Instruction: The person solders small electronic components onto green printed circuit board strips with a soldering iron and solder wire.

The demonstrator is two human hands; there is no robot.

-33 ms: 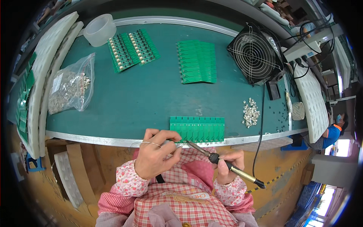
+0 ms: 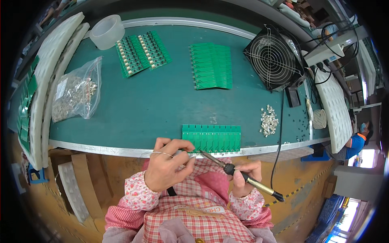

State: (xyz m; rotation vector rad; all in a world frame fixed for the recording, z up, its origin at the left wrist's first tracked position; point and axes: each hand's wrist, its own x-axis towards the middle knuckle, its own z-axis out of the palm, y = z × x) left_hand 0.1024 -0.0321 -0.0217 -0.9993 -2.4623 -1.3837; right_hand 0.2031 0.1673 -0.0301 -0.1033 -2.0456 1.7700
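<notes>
Lying along the far left edge of the green surface (image 2: 154, 105) are long white foam trays (image 2: 52, 60), with green boards (image 2: 26, 101) tucked beside them. Next comes a clear plastic bag (image 2: 77, 93) holding small metal parts, and behind it a roll of clear tape (image 2: 107, 31). Two panels of populated boards (image 2: 142, 52) lie just right of the tape. Farther right sits a stack of bare green boards (image 2: 211, 67), well apart from the front edge.

At the front edge lies a green board panel (image 2: 211, 138). The left hand (image 2: 166, 168) is closed, pinching a thin solder wire (image 2: 160, 153) whose end reaches toward the panel's near edge. The right hand (image 2: 243, 176) is wrapped around the handle of a soldering iron (image 2: 237, 173), its tip pointing up-left to the same edge of the panel, close to the wire's end.

Right of the panel rests a small heap of metal parts (image 2: 269, 120). A black cord (image 2: 279, 137) runs down past it over the edge. Behind stands a black fan (image 2: 273, 58), then another white foam tray (image 2: 336, 109). At the far right, another person (image 2: 356, 141) in blue is partly visible.
</notes>
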